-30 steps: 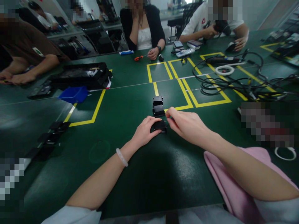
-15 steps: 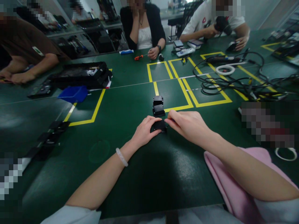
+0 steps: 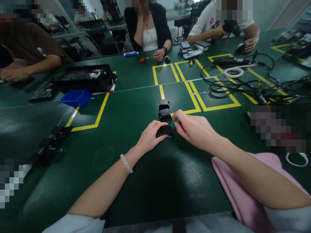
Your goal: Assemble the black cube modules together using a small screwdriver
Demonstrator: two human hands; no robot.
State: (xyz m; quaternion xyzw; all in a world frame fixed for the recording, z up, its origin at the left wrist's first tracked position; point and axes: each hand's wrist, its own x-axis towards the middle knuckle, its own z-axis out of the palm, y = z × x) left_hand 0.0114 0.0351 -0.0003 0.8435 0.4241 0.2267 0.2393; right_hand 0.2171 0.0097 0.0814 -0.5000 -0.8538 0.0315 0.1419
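My left hand (image 3: 152, 134) holds a small black rectangular part (image 3: 166, 130) flat on the green table, thumb along its near edge and fingers along its far edge. Close to the right side of that part is my right hand (image 3: 191, 127). Its thumb and index finger are a little apart, with nothing visible between them; the other fingers are curled. Just beyond, two similar black parts (image 3: 164, 114) stand in a row near the yellow tape. What the parts are exactly is too small to tell.
More black parts (image 3: 54, 142) lie in a row at left, near a blue tray (image 3: 76, 97) and a black casing (image 3: 82, 77). Black cables (image 3: 225, 85) spread at right. A pink cloth (image 3: 233, 181) lies under my right forearm. People sit across the table.
The thumb and index finger of my right hand have parted, and the index finger has risen slightly. My left hand and the black part stay in place.
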